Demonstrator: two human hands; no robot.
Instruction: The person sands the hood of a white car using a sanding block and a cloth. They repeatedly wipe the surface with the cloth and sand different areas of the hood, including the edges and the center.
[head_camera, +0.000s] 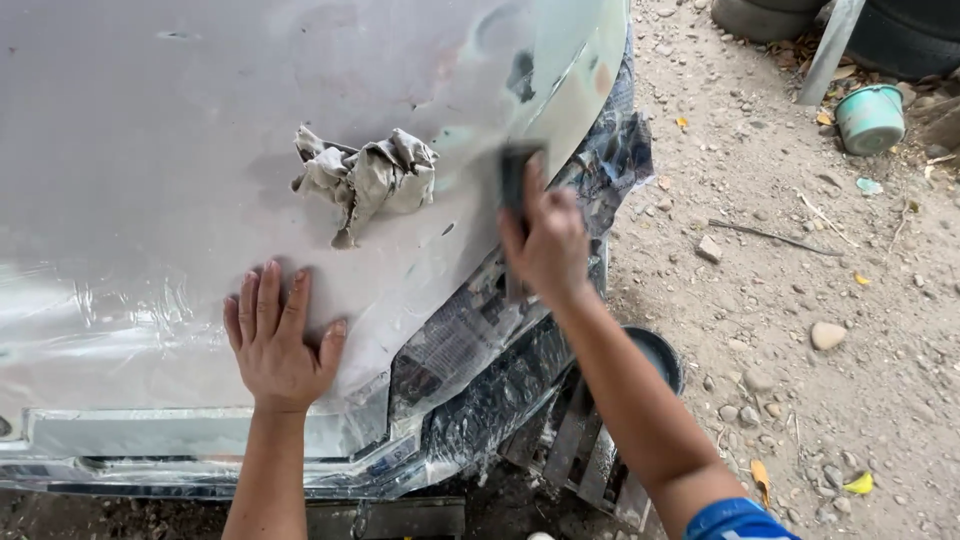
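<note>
Left hand (280, 345) lies flat, fingers spread, bracing the grey primed car panel (150, 150). Crumpled rag (365, 180) rests mid-panel. Right hand (548, 245) grips a dark sanding block (515, 175) against the panel edge: sanding appears underway; even, flat strokes are called for.

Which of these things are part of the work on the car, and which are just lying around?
In use:
left hand flat on the grey panel
right hand pressing a dark block on the panel
crumpled rag lying on the panel

Lying about:
green bucket
tyres
stones
stick
</note>
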